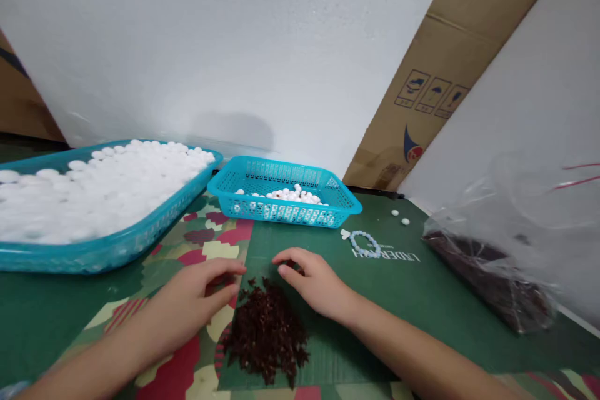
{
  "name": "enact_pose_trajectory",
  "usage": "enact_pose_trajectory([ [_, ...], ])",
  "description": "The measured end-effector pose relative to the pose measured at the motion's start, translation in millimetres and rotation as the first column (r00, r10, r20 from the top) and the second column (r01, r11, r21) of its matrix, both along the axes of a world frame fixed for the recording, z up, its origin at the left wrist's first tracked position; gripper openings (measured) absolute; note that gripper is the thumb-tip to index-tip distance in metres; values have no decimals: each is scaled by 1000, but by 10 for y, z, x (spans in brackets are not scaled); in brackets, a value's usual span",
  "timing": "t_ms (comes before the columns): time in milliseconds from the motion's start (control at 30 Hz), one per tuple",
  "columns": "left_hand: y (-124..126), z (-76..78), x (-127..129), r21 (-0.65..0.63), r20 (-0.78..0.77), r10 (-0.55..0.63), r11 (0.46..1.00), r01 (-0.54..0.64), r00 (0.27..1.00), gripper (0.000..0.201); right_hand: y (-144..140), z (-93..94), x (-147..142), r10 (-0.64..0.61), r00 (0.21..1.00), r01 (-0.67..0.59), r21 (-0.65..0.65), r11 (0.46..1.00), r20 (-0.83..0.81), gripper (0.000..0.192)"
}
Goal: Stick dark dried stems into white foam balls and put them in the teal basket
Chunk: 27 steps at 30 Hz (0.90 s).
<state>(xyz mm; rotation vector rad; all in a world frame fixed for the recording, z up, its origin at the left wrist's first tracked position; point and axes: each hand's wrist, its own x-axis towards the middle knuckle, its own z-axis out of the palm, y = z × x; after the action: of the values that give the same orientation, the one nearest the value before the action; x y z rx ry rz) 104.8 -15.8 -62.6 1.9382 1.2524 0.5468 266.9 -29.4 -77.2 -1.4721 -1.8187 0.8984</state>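
On either side of a small heap of dark reddish-brown, star-shaped pieces (268, 332) are my two hands, just above the green surface. My left hand (202, 292) is at the heap's upper left, its thumb and forefinger apart. At the upper right, my right hand (315, 280) has its fingers bent and the thumb apart from them. Nothing shows in either hand. Beyond them stands a small blue basket (300, 217) with white balls (293, 195) in it. To the left is a larger blue basket (154, 224) heaped with white balls (107, 194).
A pale blue bead bracelet (379, 244) lies right of my right hand. Behind it are two loose white balls (395, 213). A clear plastic bag (487, 275) holding dark brown pieces leans at the right. White sheeting (210, 44) and cardboard (412, 106) form the back wall.
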Motion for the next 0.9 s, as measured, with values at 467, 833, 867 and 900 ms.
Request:
enact_pose_trajectory([
  [467, -153, -16, 35, -45, -92, -193, 981, 189, 977, 36, -85, -59, 25, 146, 987, -149, -59, 987, -63, 26],
  [833, 7, -72, 81, 122, -132, -89, 987, 105, 987, 37, -91, 0, 25, 189, 978, -193, 41, 980, 91, 22],
  [867, -5, -80, 76, 128, -137, -86, 986, 103, 987, 38, -93, 20, 30, 196, 975, -201, 43, 979, 103, 22],
  [900, -20, -87, 73, 132, -143, -84, 986, 104, 986, 39, -97, 50, 41, 204, 972, -210, 43, 977, 117, 23],
])
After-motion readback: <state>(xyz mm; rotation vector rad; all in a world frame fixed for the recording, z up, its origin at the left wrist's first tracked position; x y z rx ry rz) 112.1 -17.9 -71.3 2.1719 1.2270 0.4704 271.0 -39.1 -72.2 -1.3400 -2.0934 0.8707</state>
